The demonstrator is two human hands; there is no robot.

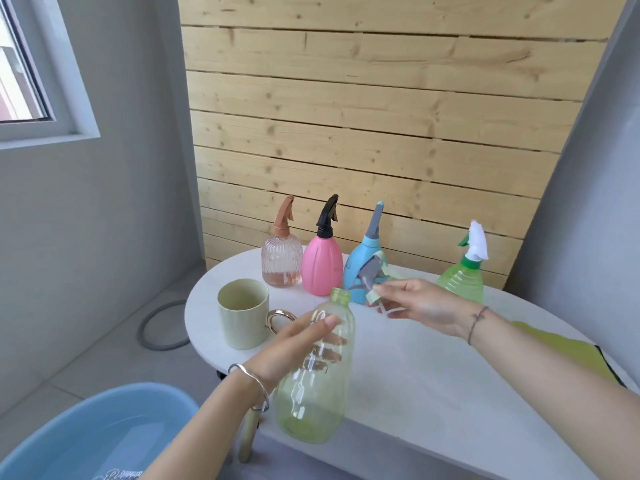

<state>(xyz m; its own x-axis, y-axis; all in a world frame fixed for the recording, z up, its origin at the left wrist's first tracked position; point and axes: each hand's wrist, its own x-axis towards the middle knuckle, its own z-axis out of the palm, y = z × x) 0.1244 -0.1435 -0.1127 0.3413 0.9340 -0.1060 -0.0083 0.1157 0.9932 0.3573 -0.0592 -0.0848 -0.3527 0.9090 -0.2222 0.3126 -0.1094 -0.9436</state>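
No word, brand, number or sign can be read here. The only print is a small dark-outlined mark on the blue basin [104,400] at the near left. It is cut off by the lower edge of the view and too blurred to make out any letters.

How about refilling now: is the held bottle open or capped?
Open: the bottle has a bare neck; the right hand holds a sprayer.
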